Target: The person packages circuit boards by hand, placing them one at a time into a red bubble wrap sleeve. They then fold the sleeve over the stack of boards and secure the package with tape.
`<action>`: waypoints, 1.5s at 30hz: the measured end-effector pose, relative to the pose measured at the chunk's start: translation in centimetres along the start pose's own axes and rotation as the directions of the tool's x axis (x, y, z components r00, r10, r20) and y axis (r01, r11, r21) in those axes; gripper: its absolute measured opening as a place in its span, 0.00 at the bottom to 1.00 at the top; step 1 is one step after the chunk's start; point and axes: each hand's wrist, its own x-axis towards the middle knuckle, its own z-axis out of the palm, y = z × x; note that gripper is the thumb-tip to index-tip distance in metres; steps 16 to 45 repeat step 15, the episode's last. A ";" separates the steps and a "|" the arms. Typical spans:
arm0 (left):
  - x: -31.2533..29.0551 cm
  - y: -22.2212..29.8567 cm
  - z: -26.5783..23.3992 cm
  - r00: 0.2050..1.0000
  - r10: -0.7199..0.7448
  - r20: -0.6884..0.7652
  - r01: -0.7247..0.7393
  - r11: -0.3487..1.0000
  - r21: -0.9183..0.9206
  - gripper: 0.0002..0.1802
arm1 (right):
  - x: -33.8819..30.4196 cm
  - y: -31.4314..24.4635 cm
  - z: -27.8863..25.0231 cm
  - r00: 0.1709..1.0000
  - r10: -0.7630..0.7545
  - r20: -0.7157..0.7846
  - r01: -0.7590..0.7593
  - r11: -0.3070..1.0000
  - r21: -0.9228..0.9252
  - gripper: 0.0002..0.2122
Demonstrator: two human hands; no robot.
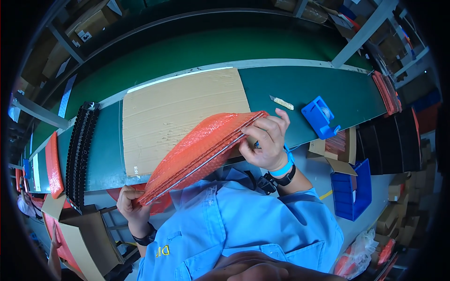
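Observation:
Between my two hands stretches a stack of red bubble-wrap pouches (197, 150), tilted with its layered edges toward me. My left hand (130, 204) pinches the lower left corner. At the upper right end, my right hand (266, 138) grips the edge with thumb and fingers. The stack hangs partly over a flat cardboard sheet (183, 103) lying on the green table (286, 79). Whether anything is inside the pouches, I cannot tell.
Right of the cardboard lie a utility knife (282, 102) and a blue tape dispenser (321, 117). Black slotted strips (82, 154) and a red bubble-wrap piece (54, 166) lie at the left. An open carton (89, 239) and a blue bin (351, 192) stand below the table. Another person's hand (55, 236) shows at lower left.

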 end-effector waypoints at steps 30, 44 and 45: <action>2.0 0.4 -1.1 0.997 -0.061 0.045 0.059 0.997 0.052 0.26 | -0.5 4.2 2.5 0.709 0.369 0.601 -0.691 0.531 0.490 0.28; 2.0 0.4 -1.1 0.997 -0.061 0.045 0.059 0.997 0.052 0.26 | -0.5 4.2 2.5 0.709 0.369 0.601 -0.691 0.531 0.490 0.28; 2.0 0.4 -1.1 0.997 -0.061 0.045 0.059 0.997 0.052 0.26 | -0.5 4.2 2.5 0.709 0.369 0.601 -0.691 0.531 0.490 0.28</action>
